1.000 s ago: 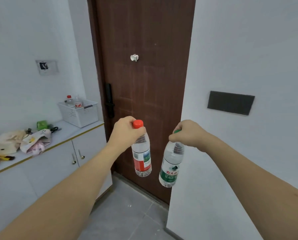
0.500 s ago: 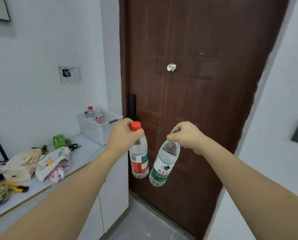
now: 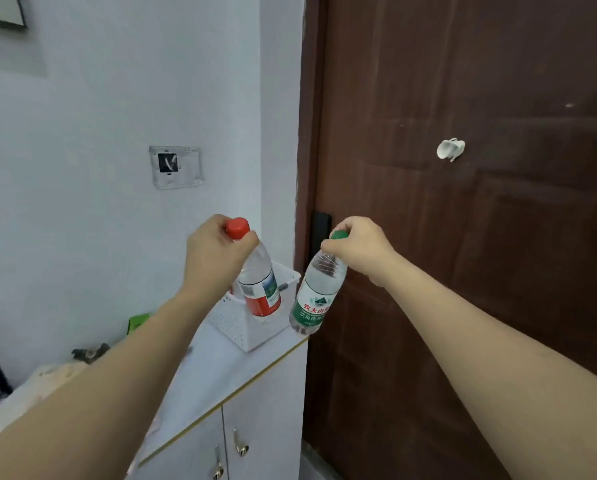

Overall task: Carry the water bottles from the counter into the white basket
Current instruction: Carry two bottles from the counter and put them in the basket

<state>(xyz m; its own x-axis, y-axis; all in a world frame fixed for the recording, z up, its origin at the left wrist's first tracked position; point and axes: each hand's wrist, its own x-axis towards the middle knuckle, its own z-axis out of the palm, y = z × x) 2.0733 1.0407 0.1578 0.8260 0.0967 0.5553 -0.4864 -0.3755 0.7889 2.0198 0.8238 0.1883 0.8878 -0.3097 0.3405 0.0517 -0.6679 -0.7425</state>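
Observation:
My left hand (image 3: 214,254) grips the neck of a water bottle with a red cap and red label (image 3: 260,289). It hangs in front of the white basket (image 3: 245,327), which stands at the far right end of the white counter (image 3: 217,368). My right hand (image 3: 357,245) holds a bottle with a green cap and green label (image 3: 316,299) by its neck. That bottle tilts left and hangs at the basket's right edge, over the counter's corner. My left hand and its bottle hide the basket's inside.
A dark brown door (image 3: 480,237) with a black handle (image 3: 321,230) fills the right side. A wall panel (image 3: 175,166) hangs above the counter. A green item (image 3: 139,322) and cloth things (image 3: 58,372) lie left on the counter. Cabinet doors (image 3: 241,441) sit below.
The view has come closer to the counter and swung left. Both bottles now hang right by the basket instead of before the door, and the green-label bottle tilts more.

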